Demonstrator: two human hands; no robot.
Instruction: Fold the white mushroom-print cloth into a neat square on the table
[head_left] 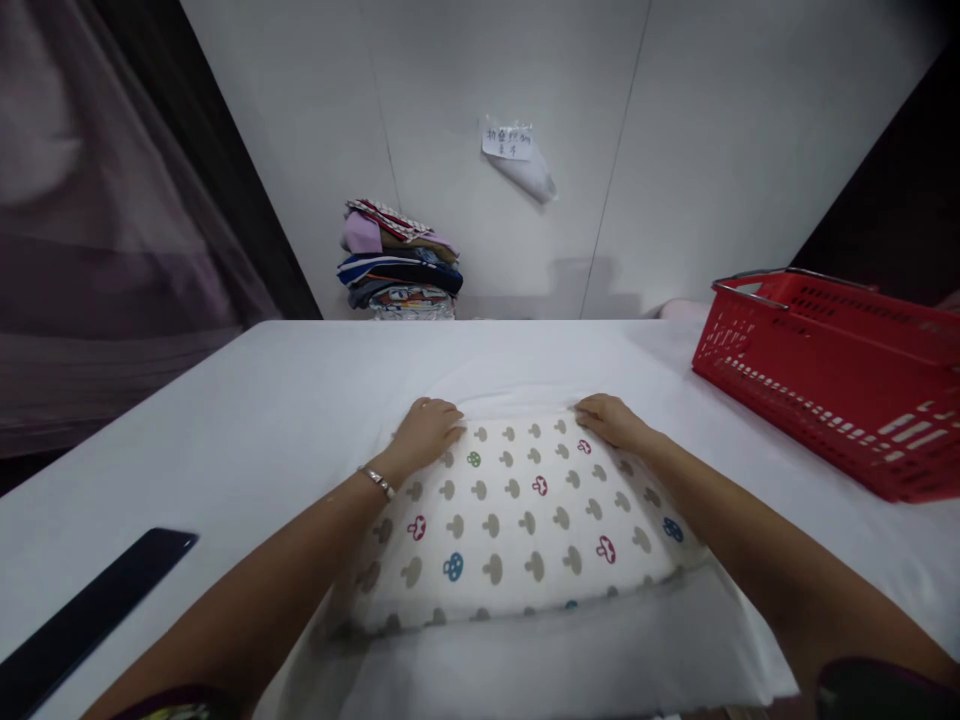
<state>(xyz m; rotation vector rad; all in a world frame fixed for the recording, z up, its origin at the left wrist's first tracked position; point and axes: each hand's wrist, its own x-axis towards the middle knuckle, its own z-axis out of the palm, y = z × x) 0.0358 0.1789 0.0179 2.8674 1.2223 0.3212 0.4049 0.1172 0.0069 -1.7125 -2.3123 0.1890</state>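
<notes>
A white cloth [525,510] printed with grey, red, blue and green mushrooms lies on the white table near its front edge. My left hand [433,430], with a silver bracelet on the wrist, rests at the cloth's far left corner, its fingers curled together on the edge. At the far right corner my right hand [609,418] holds the same edge, fingers bent and close together. Between the hands the far edge runs nearly straight. Plain white fabric [570,655] shows below the printed part, toward my body.
A red plastic basket [817,370] with metal handles stands on the right of the table [247,430]. Folded clothes [401,265] are stacked beyond the far edge. A dark flat object [97,610] lies at left. A paper label [508,141] hangs on the wall.
</notes>
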